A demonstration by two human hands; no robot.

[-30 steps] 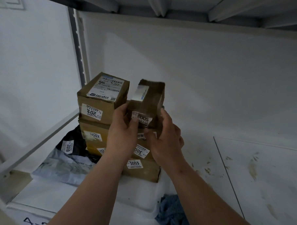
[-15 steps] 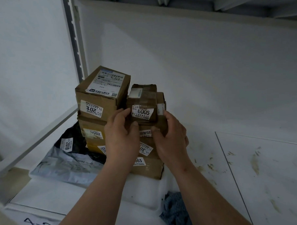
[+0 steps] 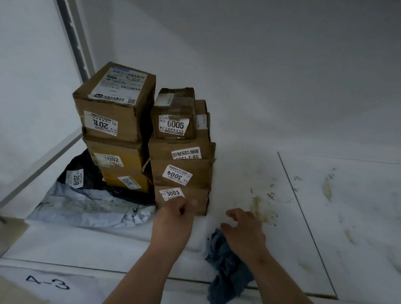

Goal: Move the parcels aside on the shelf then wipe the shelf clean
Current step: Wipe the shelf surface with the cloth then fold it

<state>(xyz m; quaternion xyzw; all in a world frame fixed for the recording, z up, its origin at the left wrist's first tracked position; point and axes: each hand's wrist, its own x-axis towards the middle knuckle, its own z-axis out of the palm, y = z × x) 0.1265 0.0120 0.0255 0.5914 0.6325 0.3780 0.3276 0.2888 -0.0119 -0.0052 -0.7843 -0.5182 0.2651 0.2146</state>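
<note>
Parcels (image 3: 148,140) stand stacked at the shelf's (image 3: 358,214) left end. Left hand (image 3: 175,218) hangs loosely curled, holding nothing; right hand (image 3: 245,230) hovers relaxed and empty over the blue cloth (image 3: 225,270). Recommended: bunch the cloth firmly and scrub the brown stains (image 3: 258,206) outward, away from the stack.

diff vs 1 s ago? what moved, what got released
Both hands let go of the 6005 box, now seated on top of the right stack. They dropped to shelf level: the left hand near the 3003 box, the right hand over the blue cloth, not yet gripping it. The other parcels and the stains are unchanged.
</note>
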